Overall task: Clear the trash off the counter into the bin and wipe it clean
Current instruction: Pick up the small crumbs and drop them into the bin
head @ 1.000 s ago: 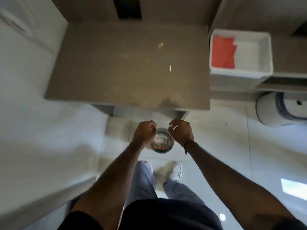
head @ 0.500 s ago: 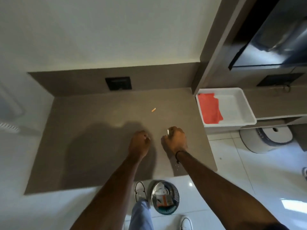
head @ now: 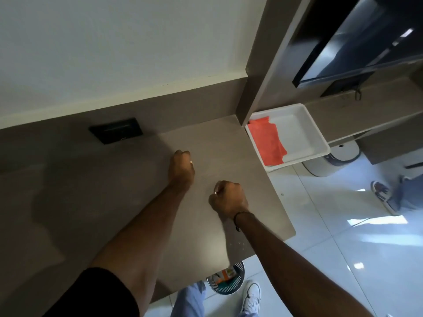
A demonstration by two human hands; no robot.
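Observation:
My left hand (head: 182, 167) rests far out on the brown counter (head: 251, 179), fingers curled shut, with a tiny pale scrap (head: 191, 162) showing at the fingertips. Nearer and to the right, my right hand (head: 229, 199) is also closed, pinching a small white scrap (head: 215, 192). A few faint crumbs (head: 238, 244) lie near the counter's front edge by my right forearm. The round mesh bin (head: 229, 289) stands on the floor below that edge, partly hidden by the counter, with trash inside. A red cloth (head: 267, 143) lies in a white tray (head: 306, 133) to the right of the counter.
A black wall socket (head: 116, 133) sits in the backsplash. A grey pillar (head: 258, 88) rises at the counter's back right corner. A white round appliance (head: 332, 161) stands on the tiled floor under the tray. Another person's shoe (head: 381, 191) is at far right.
The view has lifted from the bin to the counter. My left hand has reached farther back to where an orange scrap lay; that scrap is no longer seen. My right hand stays closed on its piece.

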